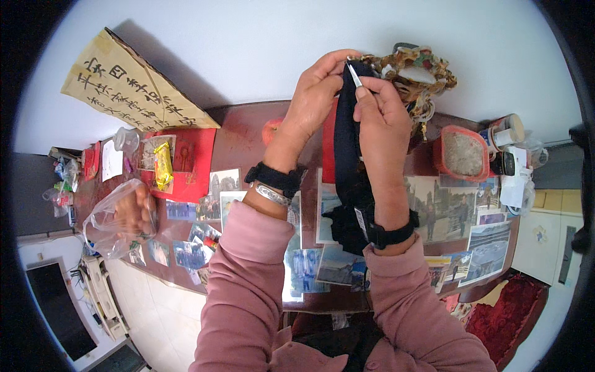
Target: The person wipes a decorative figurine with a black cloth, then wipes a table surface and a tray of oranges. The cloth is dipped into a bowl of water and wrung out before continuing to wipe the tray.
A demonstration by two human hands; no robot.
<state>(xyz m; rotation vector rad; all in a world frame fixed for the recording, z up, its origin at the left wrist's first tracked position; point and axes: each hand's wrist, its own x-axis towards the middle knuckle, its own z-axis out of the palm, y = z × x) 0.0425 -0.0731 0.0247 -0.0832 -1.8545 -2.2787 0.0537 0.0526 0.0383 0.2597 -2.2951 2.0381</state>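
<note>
My left hand [318, 93] pinches the upper end of a long black cloth strip [345, 135], which hangs down over the table. In my right hand [383, 111] is a slim, pointed, silvery tool [354, 74], perhaps tweezers or small scissors; its tip meets the cloth near my left fingers. Just beyond my right hand stands a brown and white ornament [418, 74] with a lumpy, shiny surface, close against the wall. Black bands circle both my wrists, and a silver bracelet is on the left one. My fingers hide part of the cloth's end.
The dark red table [241, 125] bears many photographs under a clear cover. At left are a plastic bag of eggs [135, 209], a yellow packet [163, 165] and a written cardboard panel [125, 88]. A red apple [270, 131] lies behind my left wrist; a red tub [462, 151] stands at right.
</note>
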